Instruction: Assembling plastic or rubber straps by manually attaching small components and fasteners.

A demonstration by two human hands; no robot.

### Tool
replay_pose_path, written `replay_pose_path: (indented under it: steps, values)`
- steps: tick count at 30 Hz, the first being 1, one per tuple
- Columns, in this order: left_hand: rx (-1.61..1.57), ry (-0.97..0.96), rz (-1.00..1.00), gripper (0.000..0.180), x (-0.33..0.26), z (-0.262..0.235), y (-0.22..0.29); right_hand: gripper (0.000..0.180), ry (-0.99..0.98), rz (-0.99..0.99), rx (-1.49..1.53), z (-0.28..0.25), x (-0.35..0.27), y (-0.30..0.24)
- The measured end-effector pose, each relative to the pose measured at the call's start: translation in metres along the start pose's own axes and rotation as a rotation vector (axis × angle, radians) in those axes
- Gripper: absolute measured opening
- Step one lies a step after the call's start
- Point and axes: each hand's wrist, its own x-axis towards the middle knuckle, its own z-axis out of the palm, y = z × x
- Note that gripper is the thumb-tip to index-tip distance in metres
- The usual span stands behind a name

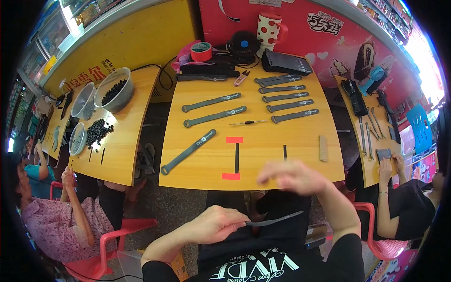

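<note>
Left hand (pixel 220 224) pinches one end of a grey strap (pixel 276 220); right hand (pixel 297 178) blurred, closure unclear; unsupported free end might twist the strap loose.

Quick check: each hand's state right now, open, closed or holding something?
Left hand: closed on one end of a dark grey strap.
Right hand: blurred; nothing visible in it, open or closed cannot be told.

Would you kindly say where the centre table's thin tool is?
The thin tool lies mid-table in the head view, between the left and right grey straps, beyond the upper red tape.
</note>
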Motion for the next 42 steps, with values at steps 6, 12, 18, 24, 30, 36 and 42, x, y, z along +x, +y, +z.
replay_pose_path:
  steps: [6, 12, 18, 24, 30, 36, 42]
  values:
    - [-0.073, 0.058, 0.023, 0.028, 0.026, -0.009, 0.01, 0.019, 0.137, 0.17, -0.134, 0.022, -0.086, -0.022]
    - [-0.258, 0.128, -0.197, 0.011, 0.046, -0.013, 0.003, 0.015, 0.698, 0.084, -0.083, 0.03, -0.1, 0.004]
    - [-0.717, 0.493, -0.303, 0.012, 0.062, -0.024, -0.031, 0.009, 0.935, 0.12, 0.298, 0.024, -0.082, 0.031]
    - [-0.844, 0.617, -0.3, 0.011, 0.08, -0.035, -0.051, 0.009, 0.984, 0.196, 0.448, 0.002, -0.06, 0.051]
    - [-0.593, 0.664, -0.361, 0.009, 0.095, -0.046, -0.07, 0.01, 0.991, 0.229, 0.327, -0.017, -0.047, 0.069]
    - [-0.545, 0.708, -0.429, 0.009, 0.106, -0.057, -0.072, 0.01, 0.918, 0.135, -0.109, -0.035, -0.037, 0.082]
    - [-0.566, 0.748, -0.484, 0.016, 0.109, -0.051, -0.068, 0.009, 0.919, 0.194, -0.08, -0.037, -0.04, 0.083]
